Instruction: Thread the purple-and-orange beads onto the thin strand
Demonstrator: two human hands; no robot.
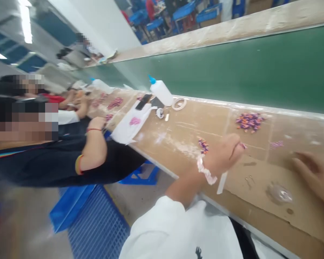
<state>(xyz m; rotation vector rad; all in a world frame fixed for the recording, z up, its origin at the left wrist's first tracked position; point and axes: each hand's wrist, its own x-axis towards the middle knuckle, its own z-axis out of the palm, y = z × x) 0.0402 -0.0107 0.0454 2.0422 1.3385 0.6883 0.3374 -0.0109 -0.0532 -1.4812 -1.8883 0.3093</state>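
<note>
Purple-and-orange pieces (250, 122) lie heaped at one o'clock from my left hand (226, 151), which pinches a pinkish piece (243, 145); a smaller heap (203, 145) sits past nine. Work looks midway; which heap is finished, or whether my right hand (317, 174) grips anything, I cannot tell.

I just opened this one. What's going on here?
A person at a long table seems to pinch a small purple piece in the left hand. The right hand is near some pink bits; blur hides whether it holds anything. A purple-and-orange pile lies beyond the hands, with a smaller cluster near the left wrist. To the left, a co-worker is beside a white sheet.
</note>
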